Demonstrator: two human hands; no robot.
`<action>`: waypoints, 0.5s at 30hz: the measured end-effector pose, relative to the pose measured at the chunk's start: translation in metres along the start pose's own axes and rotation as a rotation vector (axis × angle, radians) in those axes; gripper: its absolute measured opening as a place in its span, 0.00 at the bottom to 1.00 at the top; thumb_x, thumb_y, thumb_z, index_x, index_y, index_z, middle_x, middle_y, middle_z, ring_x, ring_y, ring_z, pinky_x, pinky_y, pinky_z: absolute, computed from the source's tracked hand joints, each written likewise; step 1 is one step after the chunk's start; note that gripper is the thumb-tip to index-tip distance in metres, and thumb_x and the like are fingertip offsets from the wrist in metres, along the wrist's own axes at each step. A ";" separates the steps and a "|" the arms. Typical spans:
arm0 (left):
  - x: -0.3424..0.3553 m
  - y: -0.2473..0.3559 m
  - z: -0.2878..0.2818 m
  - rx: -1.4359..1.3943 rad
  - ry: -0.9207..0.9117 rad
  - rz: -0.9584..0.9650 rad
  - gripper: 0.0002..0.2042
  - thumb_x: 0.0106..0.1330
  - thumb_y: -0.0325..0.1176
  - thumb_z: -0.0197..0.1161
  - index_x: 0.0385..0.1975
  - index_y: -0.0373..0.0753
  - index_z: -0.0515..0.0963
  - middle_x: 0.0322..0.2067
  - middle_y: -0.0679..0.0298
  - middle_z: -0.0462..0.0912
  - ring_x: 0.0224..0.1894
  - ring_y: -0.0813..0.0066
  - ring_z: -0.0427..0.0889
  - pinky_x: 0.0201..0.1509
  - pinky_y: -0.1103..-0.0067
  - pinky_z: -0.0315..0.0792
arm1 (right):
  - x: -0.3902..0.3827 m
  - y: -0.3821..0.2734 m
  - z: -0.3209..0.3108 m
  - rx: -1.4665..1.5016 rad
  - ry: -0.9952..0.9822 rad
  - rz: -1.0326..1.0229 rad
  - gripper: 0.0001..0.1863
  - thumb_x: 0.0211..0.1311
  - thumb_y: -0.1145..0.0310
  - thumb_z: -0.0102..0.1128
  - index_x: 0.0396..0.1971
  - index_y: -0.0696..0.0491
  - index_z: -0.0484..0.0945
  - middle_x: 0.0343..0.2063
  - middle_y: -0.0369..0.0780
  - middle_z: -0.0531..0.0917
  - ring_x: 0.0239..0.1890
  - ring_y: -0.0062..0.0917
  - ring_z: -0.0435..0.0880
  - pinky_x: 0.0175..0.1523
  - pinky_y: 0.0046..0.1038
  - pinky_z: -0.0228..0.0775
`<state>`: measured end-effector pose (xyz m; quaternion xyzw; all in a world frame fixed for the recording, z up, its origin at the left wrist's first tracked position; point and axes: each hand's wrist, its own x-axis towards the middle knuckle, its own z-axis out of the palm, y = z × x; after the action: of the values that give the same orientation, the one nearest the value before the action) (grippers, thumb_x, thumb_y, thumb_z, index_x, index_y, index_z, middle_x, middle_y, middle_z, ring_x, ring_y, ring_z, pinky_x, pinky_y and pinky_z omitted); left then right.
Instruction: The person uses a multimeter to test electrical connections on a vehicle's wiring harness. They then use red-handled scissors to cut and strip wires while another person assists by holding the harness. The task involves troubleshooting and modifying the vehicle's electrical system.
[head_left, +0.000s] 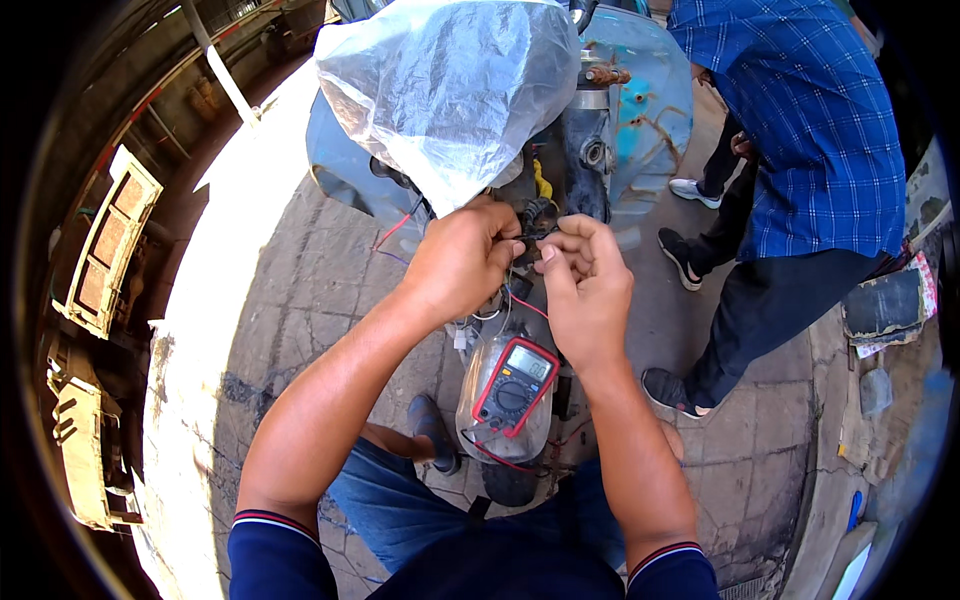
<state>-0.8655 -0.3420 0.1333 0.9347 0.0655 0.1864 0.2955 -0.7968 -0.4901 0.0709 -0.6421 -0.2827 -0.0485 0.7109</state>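
left grip (pixel 466 252) and right grip (pixel 592 290) pinch thin wiring (pixel 530 238) between fingertips, beyond the multimeter (pixel 516 388).

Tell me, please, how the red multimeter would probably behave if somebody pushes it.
The multimeter would probably stay stiff: its case looks rigid. It may slide, lying on shiny clear plastic. The thin red lead near it curves, so it probably flexes easily.

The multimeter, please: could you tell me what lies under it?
The multimeter rests on clear plastic; the patch directly beneath it is covered and cannot be seen.
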 end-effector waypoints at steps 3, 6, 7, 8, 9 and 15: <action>-0.002 -0.011 -0.002 -0.120 -0.048 0.047 0.04 0.64 0.21 0.70 0.35 0.28 0.82 0.39 0.55 0.81 0.39 0.61 0.82 0.44 0.72 0.75 | -0.017 0.009 0.000 0.231 -0.006 0.242 0.14 0.66 0.83 0.62 0.51 0.65 0.77 0.42 0.45 0.87 0.40 0.21 0.88 0.44 0.25 0.82; -0.004 -0.013 -0.004 -0.129 -0.116 0.148 0.03 0.64 0.17 0.66 0.36 0.28 0.83 0.40 0.58 0.81 0.44 0.65 0.83 0.49 0.72 0.77 | -0.022 0.005 0.008 0.151 -0.118 0.249 0.16 0.64 0.80 0.66 0.51 0.66 0.79 0.38 0.43 0.89 0.37 0.19 0.88 0.41 0.24 0.80; -0.005 -0.008 -0.005 -0.105 -0.132 0.194 0.05 0.64 0.16 0.64 0.38 0.28 0.82 0.41 0.57 0.81 0.45 0.65 0.84 0.50 0.72 0.78 | -0.021 0.006 0.008 0.092 -0.098 0.232 0.15 0.64 0.80 0.67 0.50 0.65 0.80 0.36 0.44 0.90 0.36 0.21 0.89 0.41 0.25 0.80; -0.006 -0.004 -0.006 -0.082 -0.148 0.240 0.06 0.64 0.15 0.63 0.39 0.28 0.82 0.42 0.56 0.80 0.46 0.64 0.85 0.52 0.72 0.79 | -0.019 0.009 0.008 0.033 -0.078 0.214 0.14 0.63 0.79 0.68 0.49 0.64 0.81 0.34 0.44 0.90 0.35 0.22 0.89 0.40 0.26 0.80; -0.006 -0.002 -0.006 -0.096 -0.164 0.202 0.08 0.64 0.14 0.62 0.41 0.28 0.81 0.43 0.55 0.80 0.47 0.63 0.85 0.53 0.72 0.79 | -0.018 0.012 0.008 -0.027 -0.058 0.196 0.14 0.63 0.79 0.69 0.48 0.64 0.82 0.33 0.44 0.90 0.34 0.24 0.90 0.40 0.28 0.80; -0.008 0.001 -0.008 -0.101 -0.209 0.090 0.14 0.62 0.11 0.58 0.47 0.27 0.77 0.48 0.52 0.78 0.50 0.58 0.87 0.55 0.71 0.81 | -0.020 0.007 0.002 -0.430 -0.091 -0.011 0.08 0.64 0.71 0.69 0.41 0.56 0.86 0.31 0.48 0.88 0.33 0.46 0.89 0.41 0.41 0.80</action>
<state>-0.8762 -0.3407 0.1374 0.9349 -0.0174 0.1042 0.3388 -0.8110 -0.4924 0.0552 -0.7788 -0.3013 -0.0826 0.5439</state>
